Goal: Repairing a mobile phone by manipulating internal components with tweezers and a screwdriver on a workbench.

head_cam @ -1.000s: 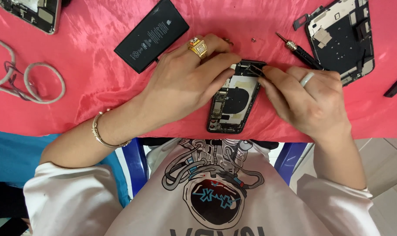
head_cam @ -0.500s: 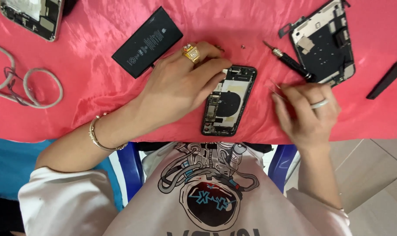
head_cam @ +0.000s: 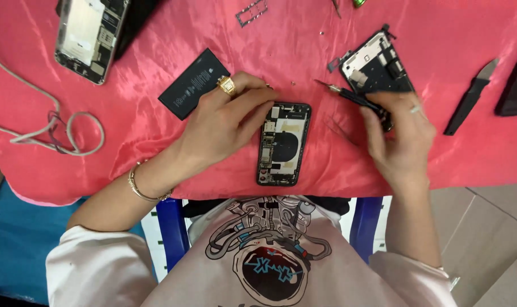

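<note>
Fingers of the left hand [head_cam: 224, 128] lie curled and pressed on the upper left edge of an opened phone body [head_cam: 283, 144], a gold ring on one finger and a thin gold bracelet [head_cam: 142, 190] at the wrist. This dark, round-cornered rectangle lies lengthwise on the cloth, its insides showing a black round coil and small metal plates. The right hand [head_cam: 400, 139] is apart from it, off to its right, fingers closed around the handle of a slim black screwdriver [head_cam: 349, 95] whose metal tip points up and left; a silver ring shows on one finger. Just beyond that hand lies a second phone part [head_cam: 375, 65], a dark plate with pale metal shields, tilted. Touching the left hand's knuckles is a flat matte black battery [head_cam: 193, 83], also tilted. Everything rests on a glossy, creased pink-red satin cloth [head_cam: 156, 136] over the table. Further out lie another opened phone [head_cam: 91, 34] at top left, a looped grey cable [head_cam: 59, 128] at the left, a small metal frame [head_cam: 251, 12] at the top, and a black flat pry tool [head_cam: 469, 99] at the right. Pale floor tiles [head_cam: 491, 227] and blue chair legs [head_cam: 170, 233] show below the table edge.
</note>
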